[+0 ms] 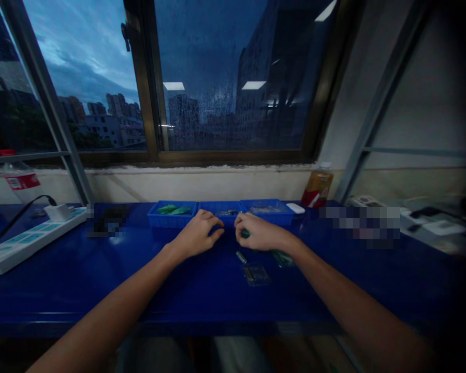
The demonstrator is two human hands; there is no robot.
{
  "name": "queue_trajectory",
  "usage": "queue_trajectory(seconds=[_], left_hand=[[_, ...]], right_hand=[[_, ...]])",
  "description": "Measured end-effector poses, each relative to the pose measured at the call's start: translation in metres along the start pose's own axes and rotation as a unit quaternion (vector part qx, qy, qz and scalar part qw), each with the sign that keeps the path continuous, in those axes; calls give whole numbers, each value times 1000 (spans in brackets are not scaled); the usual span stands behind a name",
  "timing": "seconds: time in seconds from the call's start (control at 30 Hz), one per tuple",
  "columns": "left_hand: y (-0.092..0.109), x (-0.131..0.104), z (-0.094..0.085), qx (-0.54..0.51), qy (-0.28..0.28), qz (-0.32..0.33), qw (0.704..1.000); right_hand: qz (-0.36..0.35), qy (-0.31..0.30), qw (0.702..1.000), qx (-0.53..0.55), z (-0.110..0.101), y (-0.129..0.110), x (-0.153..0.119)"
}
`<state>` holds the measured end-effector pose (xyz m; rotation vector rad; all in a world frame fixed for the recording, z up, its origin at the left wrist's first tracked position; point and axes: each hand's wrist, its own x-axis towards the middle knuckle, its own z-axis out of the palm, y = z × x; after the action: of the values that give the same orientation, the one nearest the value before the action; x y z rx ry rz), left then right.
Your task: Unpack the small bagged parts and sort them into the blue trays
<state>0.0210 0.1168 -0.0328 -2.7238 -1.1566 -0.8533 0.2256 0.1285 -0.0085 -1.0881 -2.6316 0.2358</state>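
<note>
My left hand [197,234] hovers over the front of the middle blue tray [217,220], thumb and fingers curved and apart, with nothing seen between them. My right hand [262,232] is curled beside it, a small dark green thing [245,234] showing under its fingers; its kind cannot be made out. Small metal parts [227,212] lie in the middle tray. Below the right hand, a short metallic cylinder [241,257] and a small clear plastic packet [257,274] rest on the blue table [171,295]. A greenish clear packet [282,258] lies partly behind my right forearm.
Green packets [174,209] fill the left tray and clear packets [261,207] the right tray. A white power strip [34,241] runs along the left. Bottles stand at the back: a red-capped one [20,178] and an amber one [317,186]. A white object [295,208] sits beside the trays.
</note>
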Motion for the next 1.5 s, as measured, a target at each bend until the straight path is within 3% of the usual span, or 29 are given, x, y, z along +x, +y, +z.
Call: queue_trajectory(seconds=[0.13, 0.23, 0.33, 0.43, 0.53, 0.67, 0.73, 0.83, 0.97, 1.03, 1.17, 1.23, 1.33, 1.43, 1.5], left_hand=[[5, 1, 1, -107, 18, -57, 992], [7, 4, 4, -270, 20, -101, 957], [3, 7, 6, -374, 44, -118, 919], [-3, 8, 6, -343, 106, -133, 924], [-5, 7, 1, -269, 162, -126, 941], [1, 6, -4, -212, 171, -64, 960], [3, 6, -4, -176, 173, -47, 968], [2, 6, -3, -133, 172, -84, 973], [-2, 6, -6, -146, 155, -173, 962], [-1, 7, -10, -233, 120, -223, 939], [3, 8, -12, -397, 64, -311, 861], [3, 9, -8, -412, 74, -290, 861], [2, 9, -4, -379, 135, -207, 892], [2, 7, -4, -235, 170, -110, 951], [4, 4, -6, -127, 159, -48, 978]], right_hand=[[-17, 112, 970, 213, -15, 1, 0], [20, 159, 913, 376, -14, 2, 3], [46, 172, 866, 467, -1, 0, 9], [91, 171, 831, 522, 13, -3, 15], [144, 132, 793, 578, 21, -7, 18], [129, 84, 760, 631, 24, -13, 17], [102, 115, 757, 635, 26, -16, 18], [104, 187, 767, 605, 27, -16, 20], [119, 261, 836, 468, 29, -12, 21], [85, 288, 870, 390, 28, -13, 20], [-14, 328, 919, 216, 25, -20, 14], [-14, 356, 923, 143, 24, -23, 12], [24, 358, 923, 139, 23, -22, 14], [81, 274, 914, 288, 23, -17, 18], [123, 221, 873, 417, 25, -15, 20]])
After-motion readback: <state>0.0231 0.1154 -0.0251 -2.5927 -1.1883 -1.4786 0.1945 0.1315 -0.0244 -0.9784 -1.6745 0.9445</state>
